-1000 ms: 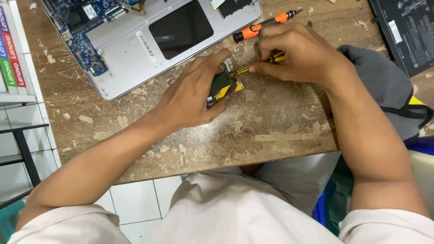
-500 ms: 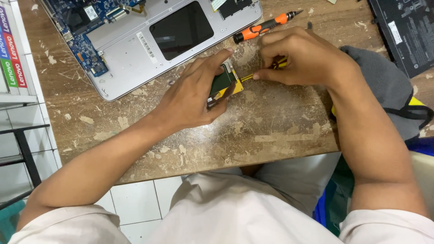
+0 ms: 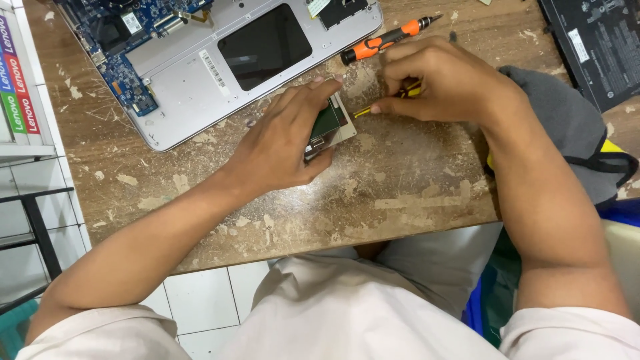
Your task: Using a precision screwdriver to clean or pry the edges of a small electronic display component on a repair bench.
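While the left hand (image 3: 280,143) curls closed around a small green circuit board in a silver frame (image 3: 331,125) near the frame's upper middle, the right hand (image 3: 447,83) pinches a thin yellow-handled screwdriver (image 3: 373,107), its tip at the board's edge on the worn wooden table (image 3: 400,187).

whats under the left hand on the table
The left hand covers a small flat part with a green board face and pale frame, resting on the worn wooden table. Its left portion is hidden beneath the fingers.
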